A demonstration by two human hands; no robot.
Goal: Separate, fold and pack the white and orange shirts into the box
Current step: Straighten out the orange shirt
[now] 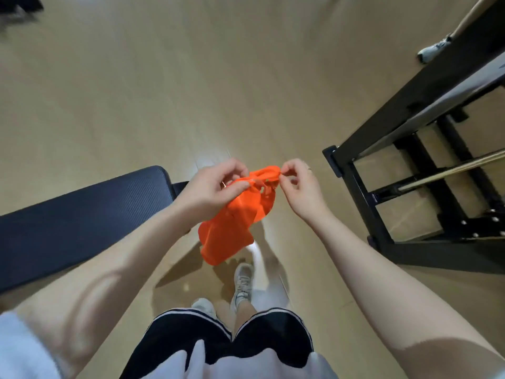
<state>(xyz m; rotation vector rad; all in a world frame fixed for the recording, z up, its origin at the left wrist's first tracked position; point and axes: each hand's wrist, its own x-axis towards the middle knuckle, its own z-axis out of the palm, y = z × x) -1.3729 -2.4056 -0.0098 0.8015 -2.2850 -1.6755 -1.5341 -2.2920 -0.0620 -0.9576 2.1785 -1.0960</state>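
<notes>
Orange shirt (236, 214) hangs bunched in mid-air over the wooden floor (136, 91), above the person's shoes, no box or white shirt in sight. Wide open floor far and left; padded worktop (82, 214) close on the left, black metal frame (382, 173) close on the right, so shake it out forward. Left hand (210, 187) grip pinches one top edge, right hand (297, 184) grip pinches the other; best to spread those edges apart to find the shoulders

Orange shirt (235, 214); navy bench pad (82, 214); black frame (355, 187); black shorts (218, 340), white stripes; tan floor (164, 91).
</notes>
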